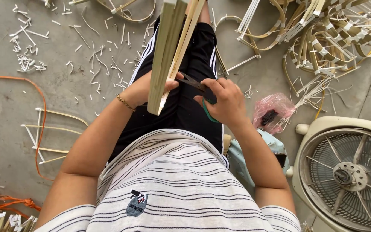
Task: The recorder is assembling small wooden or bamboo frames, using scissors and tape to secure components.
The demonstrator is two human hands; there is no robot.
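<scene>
Left hand (144,88) is wrapped round a bundle of pale wooden strips (170,51) over the lap, right hand (224,103) closed on scissors (196,84) just beside it. Offcuts (104,64) litter the floor beyond, fan (348,172) off right.

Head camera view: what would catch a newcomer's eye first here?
At centre, the left hand grips a bundle of flat bamboo slats while the right hand works scissors at its lower end. A heap of curved strips fills the upper right, and a cream fan lies lower right.
</scene>
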